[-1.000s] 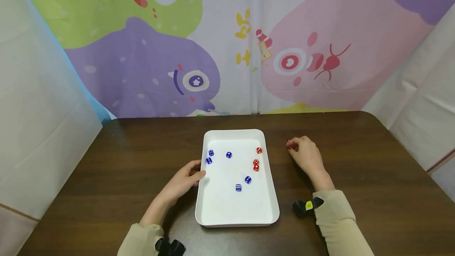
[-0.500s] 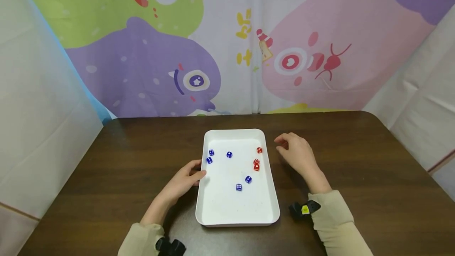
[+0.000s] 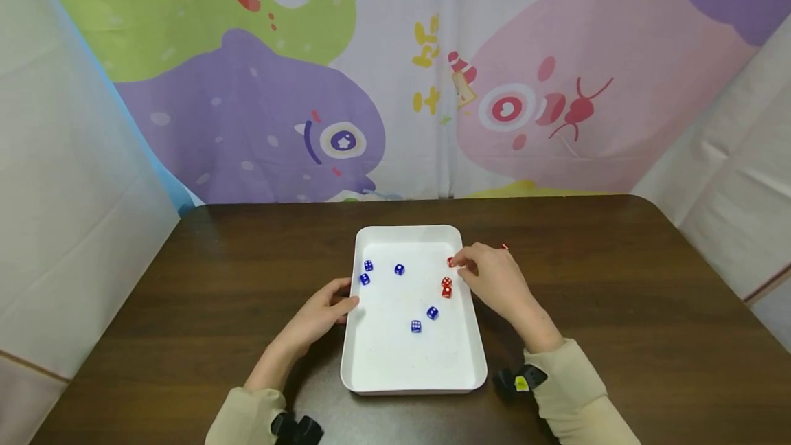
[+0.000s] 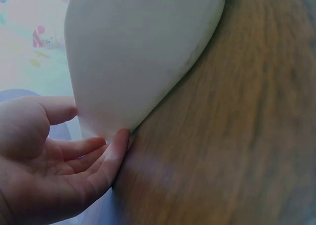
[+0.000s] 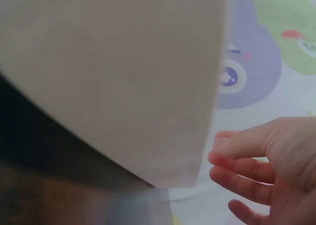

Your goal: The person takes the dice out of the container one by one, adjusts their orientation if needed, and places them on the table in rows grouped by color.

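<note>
A white rectangular tray [image 3: 410,369] lies on the table with several blue dice [image 3: 416,326] and three red dice [image 3: 446,292] in it. My left hand [image 3: 318,314] holds the tray's left side, thumb over the rim and fingers at the outer wall; the left wrist view shows these fingertips against the tray wall. My right hand [image 3: 497,280] reaches over the right rim, fingertips right at the uppermost red die [image 3: 450,262]. In the right wrist view its thumb and forefinger are close together, with no die visible between them.
Another red die [image 3: 505,246] shows on the table just beyond the right hand, partly hidden by it. The brown wooden table [image 3: 259,246] ends at a printed cartoon curtain [image 3: 395,150]. Black wrist cameras sit near both sleeves.
My right hand has moved left from beside red dice on the table to over the tray's right rim. One table die has come into sight behind it. My left hand stays put.
</note>
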### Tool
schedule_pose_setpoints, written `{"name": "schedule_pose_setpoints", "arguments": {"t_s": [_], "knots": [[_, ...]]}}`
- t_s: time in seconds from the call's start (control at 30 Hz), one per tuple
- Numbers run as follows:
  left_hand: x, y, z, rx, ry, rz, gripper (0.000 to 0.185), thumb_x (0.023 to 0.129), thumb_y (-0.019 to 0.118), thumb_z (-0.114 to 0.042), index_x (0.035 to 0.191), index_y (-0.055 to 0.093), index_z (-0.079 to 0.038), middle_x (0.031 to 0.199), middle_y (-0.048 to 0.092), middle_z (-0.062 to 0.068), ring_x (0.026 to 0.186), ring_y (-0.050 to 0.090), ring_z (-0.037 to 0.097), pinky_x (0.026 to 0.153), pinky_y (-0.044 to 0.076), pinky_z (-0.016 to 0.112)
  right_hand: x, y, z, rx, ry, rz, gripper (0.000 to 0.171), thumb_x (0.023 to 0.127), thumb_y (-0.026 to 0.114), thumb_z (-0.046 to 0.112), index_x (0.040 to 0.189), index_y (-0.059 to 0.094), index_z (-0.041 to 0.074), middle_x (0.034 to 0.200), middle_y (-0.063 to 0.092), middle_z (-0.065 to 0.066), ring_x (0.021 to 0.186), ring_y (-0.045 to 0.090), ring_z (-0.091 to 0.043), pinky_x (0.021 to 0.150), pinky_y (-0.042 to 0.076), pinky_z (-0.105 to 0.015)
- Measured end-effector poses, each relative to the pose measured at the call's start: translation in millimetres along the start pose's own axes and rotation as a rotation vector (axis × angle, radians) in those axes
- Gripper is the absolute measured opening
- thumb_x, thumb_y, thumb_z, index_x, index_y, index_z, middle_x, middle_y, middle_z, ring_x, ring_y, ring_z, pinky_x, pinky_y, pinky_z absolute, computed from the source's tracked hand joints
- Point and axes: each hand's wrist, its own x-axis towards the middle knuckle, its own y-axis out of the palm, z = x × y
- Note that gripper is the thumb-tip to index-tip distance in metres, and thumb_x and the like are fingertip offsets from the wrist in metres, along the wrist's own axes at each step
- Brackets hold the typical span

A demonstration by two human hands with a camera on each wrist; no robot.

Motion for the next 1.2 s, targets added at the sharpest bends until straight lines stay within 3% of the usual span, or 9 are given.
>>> {"name": "schedule_pose_setpoints", "arguments": {"t_s": [0.1,0.3,0.4,0.67,0.97,1.2], "knots": [[-0.3,0.5,0.5,0.000,-0.002,0.000,0.050,0.092,0.053,-0.022,0.134,0.037,-0.001,0.124,0.049,0.019,0.103,0.054,0.025,0.081,0.049,0.037,-1.0,2.8,1.0,-0.010,-0.040,0.037,0.012,0.078,0.066,0.004,0.086,0.070,0.012,0.083,0.064,0.001,0.072,0.053,-0.014,0.066,0.046,-0.029],[-1.9,1.4,3.4,-0.007,-0.007,-0.008,0.050,0.092,0.054,-0.021,0.134,0.038,0.000,0.122,0.050,0.019,0.101,0.055,0.025,0.081,0.049,0.036,-1.7,7.9,3.6,-0.054,-0.150,0.105,0.013,0.078,0.068,0.008,0.089,0.070,0.014,0.093,0.065,0.001,0.084,0.058,-0.017,0.085,0.041,-0.040],[-2.4,1.9,4.2,-0.010,-0.010,-0.010,0.049,0.092,0.054,-0.021,0.134,0.038,0.000,0.120,0.051,0.019,0.100,0.055,0.024,0.081,0.050,0.036,-3.7,11.6,5.4,-0.102,-0.176,0.144,0.012,0.078,0.069,0.010,0.089,0.069,0.015,0.096,0.066,0.000,0.093,0.059,-0.019,0.088,0.038,-0.044],[-0.7,1.6,2.1,0.000,-0.004,-0.010,0.049,0.092,0.053,-0.021,0.134,0.038,-0.001,0.122,0.050,0.018,0.101,0.055,0.025,0.081,0.049,0.036,-5.1,20.4,5.1,-0.150,-0.147,0.227,0.013,0.080,0.069,0.015,0.093,0.069,0.016,0.106,0.065,-0.004,0.117,0.050,-0.024,0.096,0.034,-0.048],[-0.1,-0.2,0.1,0.010,-0.004,-0.004,0.050,0.092,0.053,-0.021,0.134,0.038,0.000,0.123,0.048,0.019,0.102,0.054,0.024,0.081,0.049,0.036,-5.5,23.1,4.9,-0.159,-0.146,0.250,0.014,0.079,0.070,0.015,0.094,0.069,0.016,0.103,0.064,-0.003,0.105,0.056,-0.023,0.097,0.033,-0.049],[0.9,-0.3,0.0,0.007,-0.009,-0.001,0.050,0.092,0.053,-0.022,0.134,0.037,0.000,0.122,0.049,0.019,0.102,0.054,0.025,0.082,0.049,0.036,-5.0,24.9,4.2,-0.146,-0.151,0.252,0.012,0.079,0.070,0.013,0.090,0.071,0.013,0.097,0.063,-0.002,0.105,0.056,-0.023,0.096,0.035,-0.049]]}}
